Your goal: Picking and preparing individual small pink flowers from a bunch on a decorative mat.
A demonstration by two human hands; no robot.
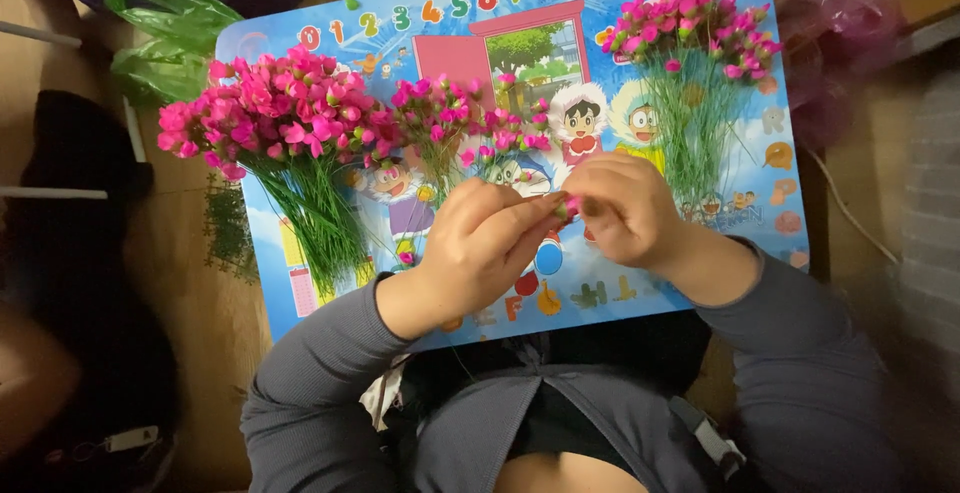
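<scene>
- Between the fingertips of both hands: a small pink flower bud [568, 208], pinched from both sides, just above the blue cartoon table [760, 208].
- Left hand [480, 248]: fingers curled narrow, tips meeting the bud from its left.
- Right hand [625, 208]: fingers bent narrow, thumb and forefinger closed on the bud from its right.
- Just beyond the fingertips: small bunch of pink flowers [445, 113] with green stems lying on the table.
- Well left of the left fingers: big bunch [275, 113], stems fanned toward the person.
- Beyond and right of the right fingers: third bunch [690, 28].
- Off the table's far-left corner: green plastic bag [165, 33].
</scene>
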